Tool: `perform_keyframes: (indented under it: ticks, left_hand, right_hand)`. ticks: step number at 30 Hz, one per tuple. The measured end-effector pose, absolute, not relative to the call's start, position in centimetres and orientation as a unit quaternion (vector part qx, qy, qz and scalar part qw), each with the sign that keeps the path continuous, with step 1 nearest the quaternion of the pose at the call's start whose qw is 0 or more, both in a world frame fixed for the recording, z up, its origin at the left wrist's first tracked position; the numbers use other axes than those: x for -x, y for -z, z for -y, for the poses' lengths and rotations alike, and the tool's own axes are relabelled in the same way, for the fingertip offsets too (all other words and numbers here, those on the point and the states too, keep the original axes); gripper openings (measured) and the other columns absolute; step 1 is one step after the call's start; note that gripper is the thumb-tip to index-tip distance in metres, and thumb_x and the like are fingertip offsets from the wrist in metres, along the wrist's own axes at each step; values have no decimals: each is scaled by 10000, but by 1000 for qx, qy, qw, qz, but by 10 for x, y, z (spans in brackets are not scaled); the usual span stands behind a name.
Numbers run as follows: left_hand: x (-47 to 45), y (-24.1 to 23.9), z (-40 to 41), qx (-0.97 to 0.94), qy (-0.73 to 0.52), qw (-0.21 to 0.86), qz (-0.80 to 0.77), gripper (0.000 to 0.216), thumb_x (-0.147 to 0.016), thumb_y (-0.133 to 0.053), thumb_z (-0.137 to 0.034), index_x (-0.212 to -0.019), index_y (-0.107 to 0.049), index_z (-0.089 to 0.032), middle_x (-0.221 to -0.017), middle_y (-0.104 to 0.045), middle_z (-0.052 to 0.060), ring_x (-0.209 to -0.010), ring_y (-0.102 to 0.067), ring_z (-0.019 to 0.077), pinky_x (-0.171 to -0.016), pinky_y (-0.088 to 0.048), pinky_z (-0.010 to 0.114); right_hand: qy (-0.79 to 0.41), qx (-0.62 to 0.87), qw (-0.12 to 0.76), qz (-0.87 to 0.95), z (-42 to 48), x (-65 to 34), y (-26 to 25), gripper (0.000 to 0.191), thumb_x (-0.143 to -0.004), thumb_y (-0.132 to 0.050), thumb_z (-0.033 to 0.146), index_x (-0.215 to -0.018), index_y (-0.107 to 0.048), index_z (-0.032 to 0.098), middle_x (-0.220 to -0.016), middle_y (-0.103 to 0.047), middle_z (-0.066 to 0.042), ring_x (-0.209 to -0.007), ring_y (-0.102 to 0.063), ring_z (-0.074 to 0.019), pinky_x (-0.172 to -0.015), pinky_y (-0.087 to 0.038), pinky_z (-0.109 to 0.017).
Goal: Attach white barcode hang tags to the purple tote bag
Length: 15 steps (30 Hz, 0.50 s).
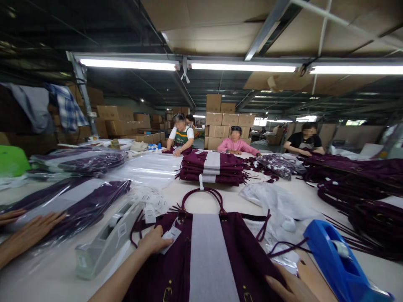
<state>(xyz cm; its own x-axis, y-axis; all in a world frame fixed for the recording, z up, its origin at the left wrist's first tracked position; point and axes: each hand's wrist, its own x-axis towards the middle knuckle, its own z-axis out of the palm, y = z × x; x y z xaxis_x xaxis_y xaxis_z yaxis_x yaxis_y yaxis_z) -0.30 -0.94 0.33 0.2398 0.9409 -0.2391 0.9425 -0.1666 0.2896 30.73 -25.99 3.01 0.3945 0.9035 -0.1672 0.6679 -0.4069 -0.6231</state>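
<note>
In the head view, a pale work table (166, 193) is spread across the frame, lit by tube lights (242, 66) mounted along the upper part. Cardboard boxes (222, 119) are stacked in the centre background, and co-workers (239, 146) are seen beyond the table. Its middle is occupied by a pile of purple bags (189, 165); a clear tape dispenser (97, 247) is set at lower left, a blue tape dispenser (336, 260) at lower right. At the left edge, a wrapped bag (90, 205) is touched by another person's hands. At bottom centre, a purple bag (248, 251) with a white paper band (210, 256) is laid flat between both hands, its handles pointing up the frame. By the left hand (153, 241), nearly closed, a white tag (171, 238) is pinched over the bag's left side; the right hand (291, 285), loosely curved, is placed at its right edge, though whether fabric is gripped cannot be told
</note>
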Motion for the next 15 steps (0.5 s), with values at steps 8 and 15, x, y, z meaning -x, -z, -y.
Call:
perform_keyframes:
  ticks: [8,15]
  left_hand:
    - [-1,-5,7,-747,-12,212,-630,141,-714,-496,-298,-686,-512,-160,-831,-650,92,-784,-618,193,-609,-416,250]
    - [-14,-23,33,-789,-31,37,-612,297,-734,-457,-227,-1007,-509,-122,-1116,-525,153,-1082,-458,307,-832,-371,420]
  right_hand:
    - [-363,763,324,426,261,-296,-47,461,-675,-409,554,-827,-642,187,-996,-635,-84,-1007,-535,-282,-856,-430,-342]
    - [-395,746,366,392,267,-288,-57,441,-680,-408,497,-874,-625,166,-1004,-628,-95,-979,-553,-270,-845,-430,-348]
